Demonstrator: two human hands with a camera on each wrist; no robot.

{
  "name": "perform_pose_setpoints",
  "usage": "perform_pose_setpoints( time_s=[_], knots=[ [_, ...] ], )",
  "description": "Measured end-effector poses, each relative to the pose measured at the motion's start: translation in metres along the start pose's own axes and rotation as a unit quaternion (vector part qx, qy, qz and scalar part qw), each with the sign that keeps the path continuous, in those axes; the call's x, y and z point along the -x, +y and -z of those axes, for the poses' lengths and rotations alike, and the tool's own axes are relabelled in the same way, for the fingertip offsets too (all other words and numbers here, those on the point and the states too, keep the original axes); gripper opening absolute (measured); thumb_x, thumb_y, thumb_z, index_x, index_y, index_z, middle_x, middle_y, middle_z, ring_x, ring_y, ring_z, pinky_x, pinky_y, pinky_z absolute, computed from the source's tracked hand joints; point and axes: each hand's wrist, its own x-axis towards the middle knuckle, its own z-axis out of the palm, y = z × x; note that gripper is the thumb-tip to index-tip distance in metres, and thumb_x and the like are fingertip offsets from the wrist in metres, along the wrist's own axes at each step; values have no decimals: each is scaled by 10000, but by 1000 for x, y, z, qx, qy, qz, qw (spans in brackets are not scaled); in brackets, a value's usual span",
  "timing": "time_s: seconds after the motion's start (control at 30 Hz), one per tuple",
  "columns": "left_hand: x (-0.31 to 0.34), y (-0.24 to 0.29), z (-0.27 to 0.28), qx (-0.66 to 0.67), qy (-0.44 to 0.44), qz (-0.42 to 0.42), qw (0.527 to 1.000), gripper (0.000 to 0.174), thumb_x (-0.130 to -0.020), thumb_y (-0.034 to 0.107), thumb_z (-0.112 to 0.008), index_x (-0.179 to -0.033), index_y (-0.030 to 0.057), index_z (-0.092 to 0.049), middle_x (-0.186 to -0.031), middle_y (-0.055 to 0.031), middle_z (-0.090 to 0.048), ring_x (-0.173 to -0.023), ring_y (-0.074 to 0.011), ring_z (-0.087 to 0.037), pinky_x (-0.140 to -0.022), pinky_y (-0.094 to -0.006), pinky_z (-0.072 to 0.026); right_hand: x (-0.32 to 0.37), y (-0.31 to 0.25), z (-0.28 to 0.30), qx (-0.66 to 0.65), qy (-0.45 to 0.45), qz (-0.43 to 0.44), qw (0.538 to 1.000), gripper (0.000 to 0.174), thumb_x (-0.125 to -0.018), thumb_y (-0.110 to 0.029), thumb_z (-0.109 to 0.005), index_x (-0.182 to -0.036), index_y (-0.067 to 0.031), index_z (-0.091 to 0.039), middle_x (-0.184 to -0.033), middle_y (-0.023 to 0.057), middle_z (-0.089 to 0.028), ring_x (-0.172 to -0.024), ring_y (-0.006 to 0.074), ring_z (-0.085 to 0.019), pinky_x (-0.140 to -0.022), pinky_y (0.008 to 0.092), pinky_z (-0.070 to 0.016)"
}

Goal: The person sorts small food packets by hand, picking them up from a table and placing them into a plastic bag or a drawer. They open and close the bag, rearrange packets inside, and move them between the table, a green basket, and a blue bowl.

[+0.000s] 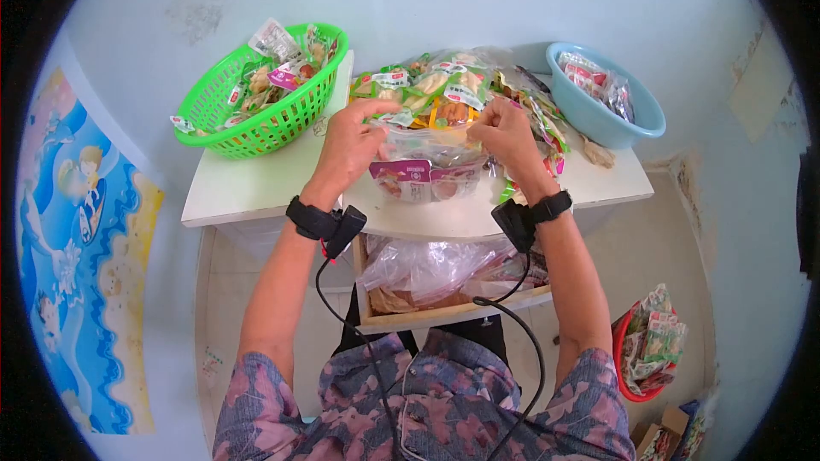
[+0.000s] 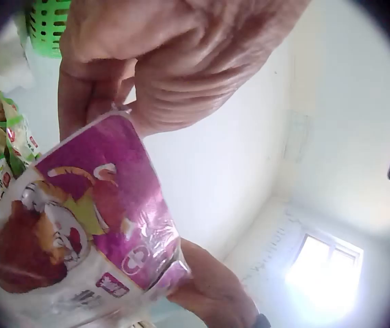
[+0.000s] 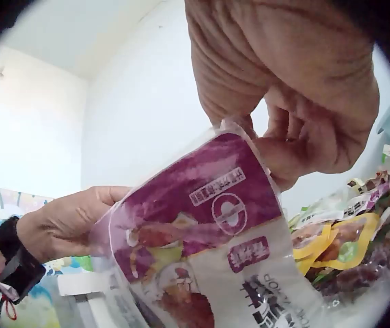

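A clear plastic bag [image 1: 427, 150] stands at the front of the white table, with purple-and-white snack packets [image 1: 412, 177] showing through it. My left hand [image 1: 352, 143] pinches the bag's top edge on the left, and my right hand [image 1: 511, 135] pinches it on the right. In the left wrist view, a purple printed front with a cartoon animal [image 2: 68, 232] hangs below the left fingers. From the right wrist, the purple panel [image 3: 202, 184] shows under the pinching right fingers. Colourful snack packets [image 1: 427, 90] lie heaped just behind the bag.
A green basket [image 1: 256, 132] with packets stands on the table's left, a light blue basin [image 1: 636, 126] with packets on the right. Below the white tabletop [image 1: 248, 183], an open drawer [image 1: 453, 314] holds clear bags. A red container [image 1: 628, 380] with packets sits lower right.
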Motion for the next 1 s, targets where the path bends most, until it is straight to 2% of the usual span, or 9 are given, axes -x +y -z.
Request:
perform_pose_setpoints(
  time_s=[0.1,0.2,0.4,0.5,0.6,0.7,0.8,0.9,1.0],
  knots=[
    [-7,-7,7,-132,-49,34,989,247,-901,-10,-568,-1056,-6,-761,-972,-71,-751,-675,-134,-639,-660,-282,-536,4,-6,1,-55,-19,-2,998,59,-771,-57,-675,-799,-13,-646,-708,62,-656,-614,136,-580,-544,299,-446],
    [-8,-9,8,-167,-89,-43,981,225,-904,-1,-554,-977,-19,-766,-862,-68,-742,-723,-148,-640,-685,-289,-513,6,-6,5,-109,-101,-5,989,117,-812,-20,-617,-871,-6,-717,-725,9,-643,-616,60,-542,-545,231,-405],
    [-13,-6,23,-183,-164,11,969,227,-915,53,-565,-1007,-29,-755,-905,-83,-744,-793,-156,-659,-733,-303,-518,8,1,10,-30,-132,-19,991,247,-838,-21,-541,-880,-15,-784,-743,3,-667,-607,58,-549,-550,228,-437],
    [-6,-3,23,-157,-152,2,976,249,-954,152,-614,-1063,-26,-750,-938,-83,-749,-842,-147,-668,-770,-303,-522,7,0,12,0,-147,-53,988,248,-854,-31,-542,-899,-8,-786,-750,14,-680,-594,63,-560,-548,234,-457],
    [5,25,17,-99,-168,66,979,307,-958,243,-698,-1120,-14,-743,-962,-77,-754,-885,-134,-670,-811,-295,-526,5,10,6,-54,-125,-37,990,240,-885,-67,-565,-899,48,-775,-669,54,-682,-482,96,-550,-467,288,-447],
    [15,29,13,-161,-184,35,969,381,-923,284,-775,-1165,-7,-732,-973,-77,-755,-917,-112,-662,-834,-283,-531,5,16,6,-44,-128,-40,990,268,-904,-81,-550,-976,49,-773,-795,84,-723,-648,119,-642,-588,274,-516],
    [13,19,12,-155,-176,50,971,389,-910,244,-794,-1185,-20,-717,-967,-85,-751,-877,-112,-691,-819,-276,-541,12,24,8,-106,-106,55,987,304,-928,-101,-540,-1078,45,-761,-1007,121,-741,-916,152,-687,-804,288,-554],
    [8,5,12,-129,-187,82,971,417,-918,236,-788,-1221,-34,-693,-945,-94,-746,-822,-124,-725,-798,-281,-551,13,49,19,-201,-199,17,959,355,-1002,-164,-587,-1300,-5,-697,-1350,118,-655,-1186,176,-618,-1000,328,-496],
    [5,-1,10,-153,-156,44,975,425,-923,227,-784,-1244,-32,-682,-977,-99,-747,-757,-136,-742,-790,-290,-559,36,41,18,-351,-159,-91,918,436,-1001,-262,-652,-1324,30,-641,-1347,97,-642,-1158,184,-635,-988,324,-514]
  ],
)
